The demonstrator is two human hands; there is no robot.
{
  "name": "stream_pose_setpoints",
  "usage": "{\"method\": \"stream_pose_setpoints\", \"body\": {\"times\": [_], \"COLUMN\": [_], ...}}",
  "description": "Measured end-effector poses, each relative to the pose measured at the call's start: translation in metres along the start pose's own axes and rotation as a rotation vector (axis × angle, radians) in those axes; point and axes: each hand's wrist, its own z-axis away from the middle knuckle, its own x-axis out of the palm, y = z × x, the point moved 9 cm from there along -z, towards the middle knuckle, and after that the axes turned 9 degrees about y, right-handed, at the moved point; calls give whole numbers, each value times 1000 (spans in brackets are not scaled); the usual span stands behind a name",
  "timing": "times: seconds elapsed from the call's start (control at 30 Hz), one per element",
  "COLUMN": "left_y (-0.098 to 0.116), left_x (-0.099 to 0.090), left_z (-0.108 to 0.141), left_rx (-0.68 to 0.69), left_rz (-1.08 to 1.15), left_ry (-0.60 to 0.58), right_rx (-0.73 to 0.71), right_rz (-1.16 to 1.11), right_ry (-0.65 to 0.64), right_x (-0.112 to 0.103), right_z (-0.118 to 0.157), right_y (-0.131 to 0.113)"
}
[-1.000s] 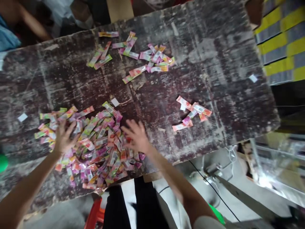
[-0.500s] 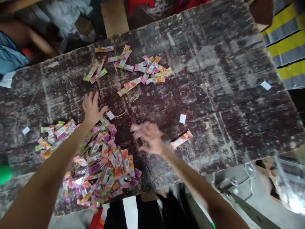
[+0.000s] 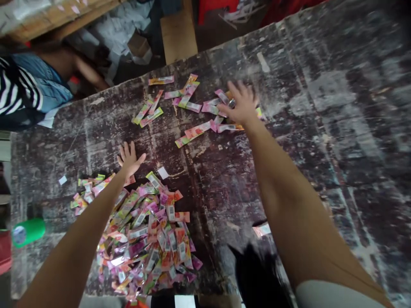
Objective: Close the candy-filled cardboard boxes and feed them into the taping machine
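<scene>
My left hand is spread, palm down, over the worn table just beyond a big heap of small coloured sachets. Nothing shows in its fingers. Far across the table, my right hand reaches with fingers apart over a loose cluster of sachets, covering some of them. Whether its palm touches them is hard to see. To the left of that cluster, more scattered sachets lie flat. One sachet lies alone beside my right forearm, partly hidden by it.
The dark, scuffed table carries small white paper squares. A green cylinder lies at the left. Another person in denim shorts is beyond the far left edge. Cardboard stands behind the table.
My right hand has moved from beside the heap to the far cluster. Sachets now lie at the heap's right edge. My left hand stays spread near the heap; the view has shifted.
</scene>
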Motion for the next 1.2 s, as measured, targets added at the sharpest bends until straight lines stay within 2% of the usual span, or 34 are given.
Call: {"method": "stream_pose_setpoints", "body": {"times": [0.07, 0.1, 0.17, 0.23, 0.27, 0.3, 0.33, 0.37, 0.4, 0.47, 0.5, 0.57, 0.6, 0.67, 0.73, 0.8, 0.87, 0.9, 0.97, 1.03, 1.1, 1.13, 1.17, 1.2], "left_y": [-4, -5, -7, -8, -7, -7, -7, -6, -6, -6, -6, -6, -5, -4, -3, -3, -4, -6, -10, -13, -15, -15, -17, -17], "left_x": [3, 4, 6, 8, 9, 10, 10, 11, 12, 14, 15, 16, 17, 18, 19, 19, 16, 15, 12, 11, 11, 11, 10, 10], "left_z": [-2, -2, -2, 0, 1, 2, 4, 5, 5, 7, 8, 10, 11, 13, 16, 18, 19, 20, 22, 23, 23, 21, 20, 18], "left_rx": [-26, -37, -47, -47, -47, -47, -49, -50, -51, -53, -53, -52, -49, -49, -58, -71, -85, -102, -140, -165, -169, -171, -176, -176], "left_rz": [8, 9, 9, 14, 20, 27, 37, 49, 60, 81, 88, 97, 103, 112, 118, 142, 199, 239, 338, 432, 480, 478, 462, 439], "left_ry": [-35, -50, -82, -115, -128, -139, -147, -151, -153, -155, -154, -156, -158, -166, -173, -163, -132, -113, -87, -73, -62, -53, -44, -35], "right_rx": [-113, -197, -431, -768, -927, -994, -1000, -933, -810, -418, -290, -153, -129, -137, -163, -213, -324, -405, -586, -762, -956, -1038, -1068, -1046], "right_rz": [-41, -64, -146, -313, -430, -514, -576, -597, -580, -365, -236, -67, -34, -39, -53, -40, -53, -88, -201, -324, -414, -457, -479, -480], "right_ry": [-114, -174, -298, -452, -508, -524, -499, -436, -340, -104, -51, -14, -13, -33, -83, -157, -239, -279, -369, -476, -624, -677, -699, -685], "right_x": [22, 29, 34, 26, 15, 6, -2, -4, -1, 17, 32, 65, 83, 113, 136, 148, 151, 148, 134, 110, 81, 64, 50, 38], "right_z": [15, 35, 95, 167, 194, 203, 195, 169, 130, 32, -9, -72, -93, -117, -124, -118, -96, -76, -17, 65, 152, 185, 204, 208], "right_y": [-49, -82, -157, -230, -257, -273, -278, -274, -260, -203, -175, -135, -125, -126, -147, -179, -215, -234, -269, -295, -313, -317, -315, -306]}}
